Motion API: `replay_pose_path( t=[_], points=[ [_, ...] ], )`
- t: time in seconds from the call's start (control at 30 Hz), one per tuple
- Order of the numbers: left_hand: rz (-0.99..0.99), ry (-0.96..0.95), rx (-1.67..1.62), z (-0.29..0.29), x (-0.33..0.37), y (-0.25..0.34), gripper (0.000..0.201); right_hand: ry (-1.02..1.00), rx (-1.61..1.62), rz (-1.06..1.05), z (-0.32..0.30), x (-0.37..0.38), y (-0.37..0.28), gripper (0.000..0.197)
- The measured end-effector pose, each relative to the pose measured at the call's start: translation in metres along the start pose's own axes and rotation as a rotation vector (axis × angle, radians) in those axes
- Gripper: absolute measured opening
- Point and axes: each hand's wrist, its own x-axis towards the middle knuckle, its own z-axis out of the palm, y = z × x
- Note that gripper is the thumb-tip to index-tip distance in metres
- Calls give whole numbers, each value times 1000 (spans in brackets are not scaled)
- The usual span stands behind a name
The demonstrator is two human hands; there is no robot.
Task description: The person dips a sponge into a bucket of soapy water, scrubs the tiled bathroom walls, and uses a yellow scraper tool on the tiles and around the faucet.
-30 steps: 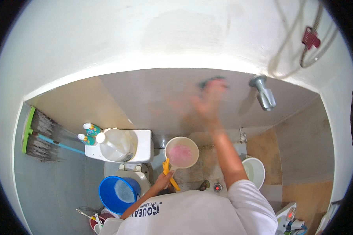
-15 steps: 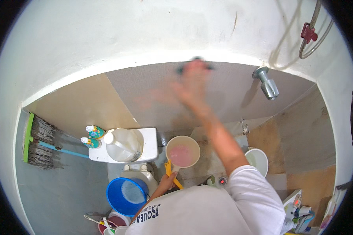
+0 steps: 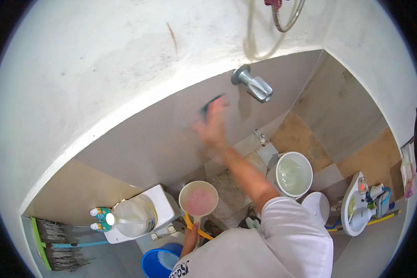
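Observation:
My right hand [image 3: 213,127], smeared a little by motion, presses a dark green scouring pad [image 3: 211,104] against the grey wall tile [image 3: 162,120], left of the chrome shower valve [image 3: 255,87]. Low down, my left hand [image 3: 191,240] is closed round the handle of a cream water dipper [image 3: 182,209], which has pinkish liquid in it. A yellow-orange handled tool [image 3: 202,233] lies across that same hand, seemingly gripped with the dipper; its kind I cannot make out.
At left, a toilet tank [image 3: 166,204] carries a large jug [image 3: 134,217] and two small green bottles [image 3: 100,219]. A blue bucket [image 3: 148,266] stands below it. On the right are a white water bucket [image 3: 309,166], a wall tap [image 3: 261,137] and a cluttered sink [image 3: 345,211].
The view has swung to the right, bringing the white bucket and sink further in. My right hand with the pad has moved lower on the tile and nearer the valve.

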Motion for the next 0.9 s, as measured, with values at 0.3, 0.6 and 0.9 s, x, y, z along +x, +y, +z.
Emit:
replay_pose_path(
  t=[0.3, 0.6, 0.9],
  points=[
    [-113, 17, 75, 42, 15, 28, 29, -630, -120, 55, -18, -6, -18, 75],
    [-110, -31, 57, 144, 53, 38, 28, 113, -63, 543, -208, 127, 304, 74],
    [-162, -59, 172, 250, 103, 48, 34, -332, -253, -384, -145, 120, 205, 82]
  ],
)
